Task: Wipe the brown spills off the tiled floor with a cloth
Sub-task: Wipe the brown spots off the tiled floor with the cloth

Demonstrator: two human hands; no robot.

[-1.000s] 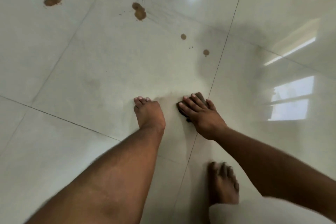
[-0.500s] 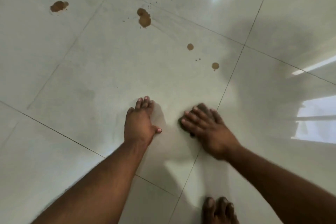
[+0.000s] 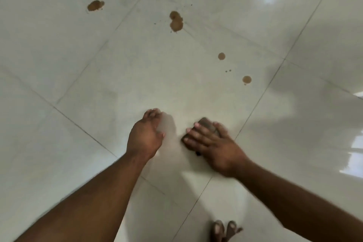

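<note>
Flatly pressing the cloth (image 3: 207,126) with my right hand (image 3: 214,145), left hand (image 3: 145,135) loose and empty, I risk smearing the spills (image 3: 175,22) across glossy tile (image 3: 59,55).

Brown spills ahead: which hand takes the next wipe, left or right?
Right. The right hand already presses the dark cloth flat on the floor, and the nearest spill lies ahead on its side. The left hand holds nothing.
</note>
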